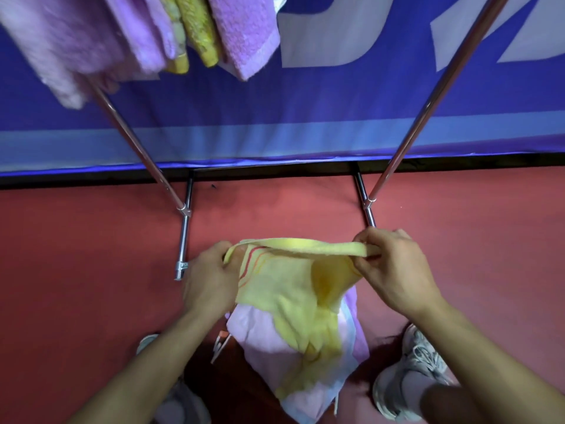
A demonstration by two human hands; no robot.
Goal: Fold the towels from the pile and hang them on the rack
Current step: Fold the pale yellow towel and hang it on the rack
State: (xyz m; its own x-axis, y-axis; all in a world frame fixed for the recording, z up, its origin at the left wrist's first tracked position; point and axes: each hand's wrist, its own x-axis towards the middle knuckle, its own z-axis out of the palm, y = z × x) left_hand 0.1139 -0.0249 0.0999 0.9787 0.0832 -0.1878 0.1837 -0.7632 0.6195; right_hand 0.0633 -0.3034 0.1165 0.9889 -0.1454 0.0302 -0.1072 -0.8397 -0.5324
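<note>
My left hand pinches one end of the top hem of the yellow towel, thumb and curled fingers closed on the cloth. My right hand pinches the other end, fingertips pressed together over the hem. The hem runs taut between them. The rest of the towel sags crumpled beneath, its lower part lying on the pile of lilac and pale towels at 6 o'clock, between my grey sneakers on the red floor.

The chrome rack stands ahead of me, its poles slanting up toward 10 and 2 o'clock from two feet on the floor. My left hand is just beside the near end of the left foot. At 11 o'clock hang folded lilac and yellow towels, somewhat blurred. A blue banner fills 12 o'clock behind the rack.
</note>
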